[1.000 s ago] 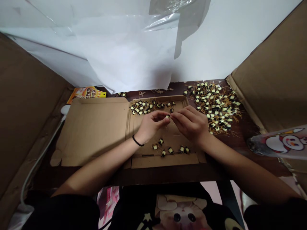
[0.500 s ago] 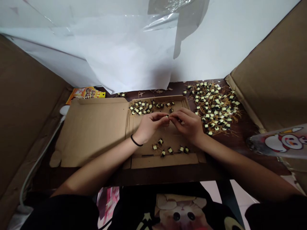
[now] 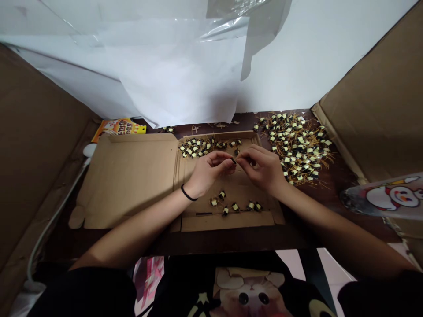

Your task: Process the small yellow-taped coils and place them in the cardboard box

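Over the open cardboard box, my left hand (image 3: 209, 171) pinches a small coil (image 3: 233, 161), a dark piece like those around it, between thumb and fingertips. My right hand (image 3: 262, 169) is closed in a pinch just to its right; whatever lies in those fingertips, perhaps a fine wire lead, is too small to make out. Several similar coils (image 3: 196, 147), black with pale yellow tops and thin copper-coloured wires, cluster along the box's far edge. Nearer me, several more coils (image 3: 235, 206) lie scattered on the cardboard (image 3: 198, 223).
A big heap of coils (image 3: 297, 147) lies on the dark table right of the box. The box's lid (image 3: 128, 180) is folded out left, beside a white cable (image 3: 54, 220) and a yellow packet (image 3: 122, 127). Cardboard walls (image 3: 380, 97) flank both sides. A printed clear bag (image 3: 386, 196) sits at right.
My right hand has drawn slightly away to the right from my left fingertips, opening a small gap. The coil in my left hand now shows its dark side.
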The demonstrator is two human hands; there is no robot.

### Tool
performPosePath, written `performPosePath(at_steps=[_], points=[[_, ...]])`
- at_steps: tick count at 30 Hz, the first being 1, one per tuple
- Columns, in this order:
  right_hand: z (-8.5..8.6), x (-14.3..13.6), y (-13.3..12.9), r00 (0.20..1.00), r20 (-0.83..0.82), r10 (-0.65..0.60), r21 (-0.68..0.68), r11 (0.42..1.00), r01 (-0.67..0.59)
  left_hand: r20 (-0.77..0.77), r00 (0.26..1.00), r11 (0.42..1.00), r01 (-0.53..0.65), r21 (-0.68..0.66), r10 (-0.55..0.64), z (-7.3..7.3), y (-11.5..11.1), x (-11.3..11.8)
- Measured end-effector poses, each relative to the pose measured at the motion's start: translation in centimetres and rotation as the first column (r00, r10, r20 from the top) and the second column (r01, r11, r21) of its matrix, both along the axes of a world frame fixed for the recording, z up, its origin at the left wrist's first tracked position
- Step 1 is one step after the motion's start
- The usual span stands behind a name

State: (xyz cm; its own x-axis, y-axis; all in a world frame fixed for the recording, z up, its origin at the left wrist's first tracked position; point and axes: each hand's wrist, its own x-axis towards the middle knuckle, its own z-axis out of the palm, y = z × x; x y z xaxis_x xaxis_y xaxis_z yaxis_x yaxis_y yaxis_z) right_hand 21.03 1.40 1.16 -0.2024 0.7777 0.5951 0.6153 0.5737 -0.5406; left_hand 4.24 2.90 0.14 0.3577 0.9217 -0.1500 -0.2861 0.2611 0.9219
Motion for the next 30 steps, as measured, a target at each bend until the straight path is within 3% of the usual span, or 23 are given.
performPosePath(at_steps=[6, 14, 19, 30], points=[[0.3, 0.23, 0.26, 0.995, -0.09, 0.038, -0.185, 0.981, -0.054, -0.01, 1.0, 0.998, 0.013, 0.061, -0.012, -0.03, -0.06, 0.03], [0.11, 0.17, 0.19, 0.998, -0.033, 0.054, -0.171, 0.984, -0.059, -0.073, 0.996, 0.987, 0.054, 0.152, -0.043, -0.08, -0.12, -0.08], [-0.18, 0.04, 0.07, 1.0, 0.013, 0.024, -0.088, 0.996, -0.023, -0.148, 0.988, 0.979, 0.08, 0.188, -0.053, 0.04, -0.16, -0.11], [-0.37, 0.68, 0.82, 0.996, 0.035, 0.081, -0.002, 0.997, -0.081, -0.193, 0.978, 0.984, 0.105, 0.141, -0.077, 0.42, -0.13, -0.12]])
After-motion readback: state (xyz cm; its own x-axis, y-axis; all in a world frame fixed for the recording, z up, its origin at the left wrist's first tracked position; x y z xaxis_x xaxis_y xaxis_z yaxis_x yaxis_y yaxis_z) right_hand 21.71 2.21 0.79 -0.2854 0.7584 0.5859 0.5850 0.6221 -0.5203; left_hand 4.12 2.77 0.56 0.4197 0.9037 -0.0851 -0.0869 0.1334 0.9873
